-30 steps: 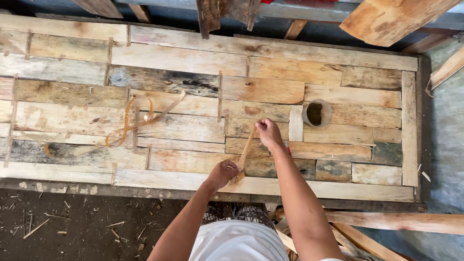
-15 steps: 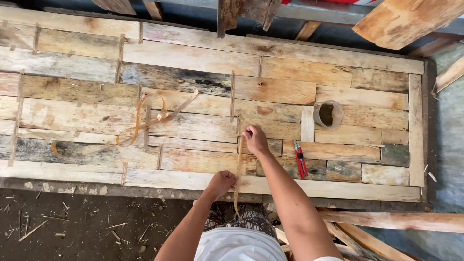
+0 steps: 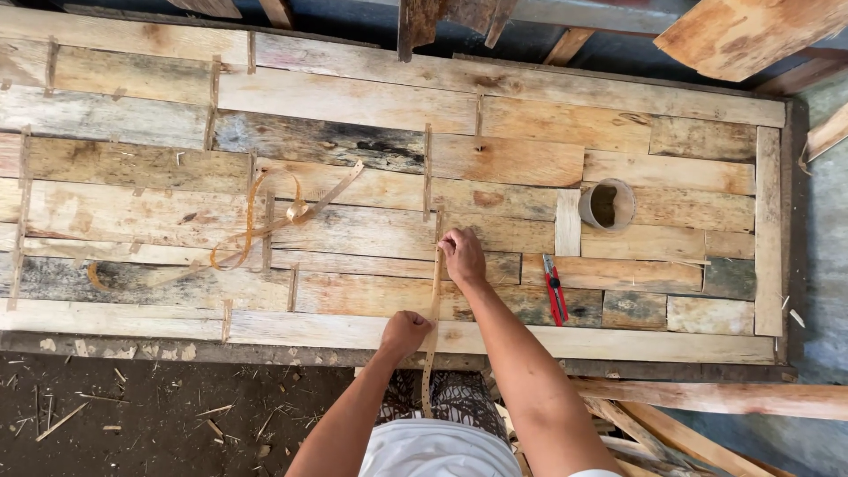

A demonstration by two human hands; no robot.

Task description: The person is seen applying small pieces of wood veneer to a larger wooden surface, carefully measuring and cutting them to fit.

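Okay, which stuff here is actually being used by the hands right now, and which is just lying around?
In use: thin strip, held by left hand and right hand against the plank tabletop.

Lying about: red cutter, cup, curled strips, loose boards.

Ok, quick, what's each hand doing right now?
Left hand: closed on the thin strip, near edge.
Right hand: pressing the strip's far end onto the table.

red cutter (image 3: pixel 555 289), cup (image 3: pixel 606 205), curled strips (image 3: pixel 256 225), plank panel (image 3: pixel 353 102)
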